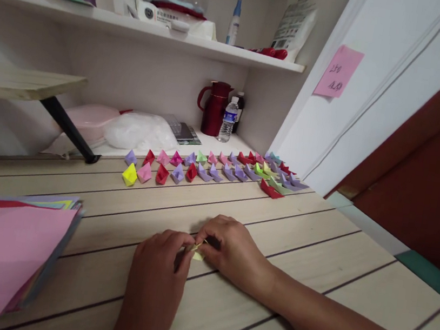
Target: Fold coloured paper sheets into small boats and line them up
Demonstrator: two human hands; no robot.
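Note:
My left hand (158, 271) and my right hand (230, 251) meet over the wooden table (311, 276), both pinching a small folded piece of pale yellow paper (198, 253). Most of that paper is hidden by my fingers. Beyond my hands, two rows of several folded paper boats (211, 169) in purple, red, pink, yellow and green stand along the table's far edge. A stack of coloured paper sheets (0, 243), pink on top, lies at the near left.
A dark red jug (214, 107) and a water bottle (228, 118) stand on the lower shelf behind the boats, beside a white plastic bag (138, 130). A pink sticky note (338, 71) is on the white panel at right. An upper shelf (140, 31) holds packets.

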